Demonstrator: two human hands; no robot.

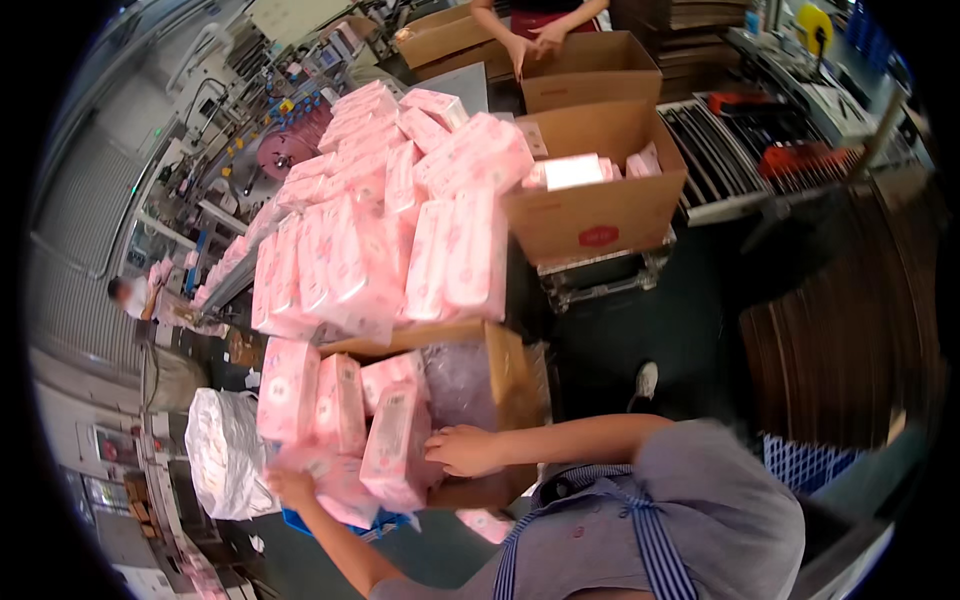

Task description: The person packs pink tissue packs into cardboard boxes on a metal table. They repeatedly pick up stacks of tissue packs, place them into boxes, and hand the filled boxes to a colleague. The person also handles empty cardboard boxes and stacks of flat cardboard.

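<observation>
Pink soft tissue packs fill part of an open cardboard box (pixel 505 375) in front of me. My right hand (pixel 466 450) has its curled fingers on the right side of a tilted tissue pack (pixel 392 452). At the box's near left, my left hand (pixel 291 486) is at the edge of another pink pack (pixel 340 486); motion blurs its fingers. More packs, one upright (pixel 288 390) and one narrower (pixel 341 405), stand just beyond. Clear plastic film (pixel 458 380) lies inside the box's right part.
A tall heap of pink packs (pixel 380 240) rises beyond the box. To its right, an open carton (pixel 600 215) holds packs on a metal stand; a person's hands (pixel 540 42) are behind. Stacked cardboard (pixel 850 320) stands right, a white sack (pixel 222 450) left.
</observation>
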